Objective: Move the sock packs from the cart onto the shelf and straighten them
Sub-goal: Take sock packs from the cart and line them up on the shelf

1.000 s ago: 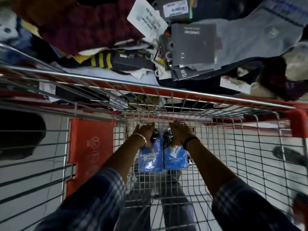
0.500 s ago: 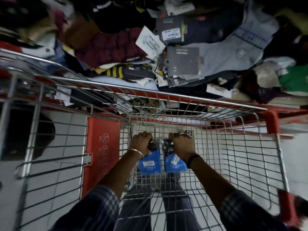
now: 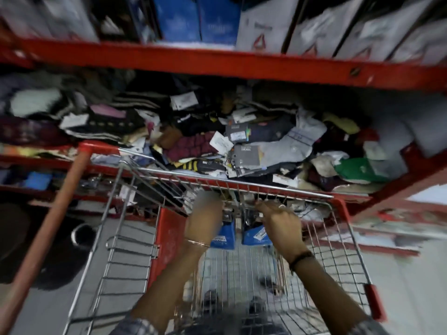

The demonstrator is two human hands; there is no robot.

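My left hand (image 3: 205, 218) grips a blue sock pack (image 3: 223, 236) by its top, inside the wire cart (image 3: 343, 250). Beside it, my right hand (image 3: 280, 223) holds a second blue sock pack (image 3: 256, 235) the same way. Both packs hang just below the cart's far rim, close together. Beyond the rim lies the red shelf (image 3: 399, 187), heaped with loose socks and tagged packs (image 3: 249, 151). The picture is motion-blurred.
An upper red shelf beam (image 3: 217, 59) crosses above, with white and blue boxes (image 3: 266, 22) standing on it. The cart's red handle bar (image 3: 46, 235) slants down the left. A red panel (image 3: 169, 235) hangs on the cart's left wall. Grey floor tiles show through the mesh.
Both hands have lifted the two blue packs from the cart's bottom up toward its far rim. The view has tilted up, bringing the upper shelf and boxes into sight.
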